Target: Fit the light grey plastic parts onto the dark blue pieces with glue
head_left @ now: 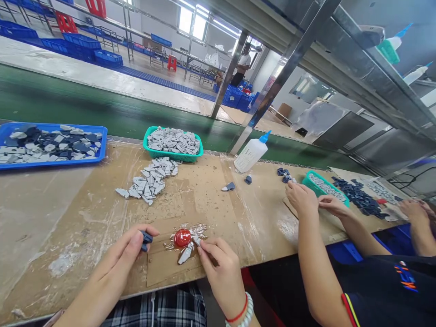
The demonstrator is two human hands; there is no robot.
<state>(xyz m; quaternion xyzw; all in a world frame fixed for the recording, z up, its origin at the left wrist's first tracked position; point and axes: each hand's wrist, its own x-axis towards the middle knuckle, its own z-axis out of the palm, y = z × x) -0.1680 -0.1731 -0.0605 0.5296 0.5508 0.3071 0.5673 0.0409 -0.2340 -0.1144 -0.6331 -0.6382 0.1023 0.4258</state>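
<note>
My left hand (131, 247) pinches a dark blue plastic piece (146, 238) between thumb and fingers, just above the table's front part. Between the thumb and forefinger of my right hand (220, 263) is a small grey plastic piece (196, 240), close beside a round red cap (182, 238) with a wet, shiny surface. Another grey piece (185, 254) lies below the cap, its tip near my right fingertips. Cap and piece rest on a cardboard sheet (163, 268) smeared with clear, glossy liquid. A bracelet and red string circle my right wrist.
Grey pieces (150, 181) lie heaped before a green basket (146, 143). A blue tray (104, 145) of mixed pieces stands left. A white bottle (251, 155) with blue nozzle leans beside a metal post (240, 136). At right, a co-worker's hands (303, 197) handle dark pieces.
</note>
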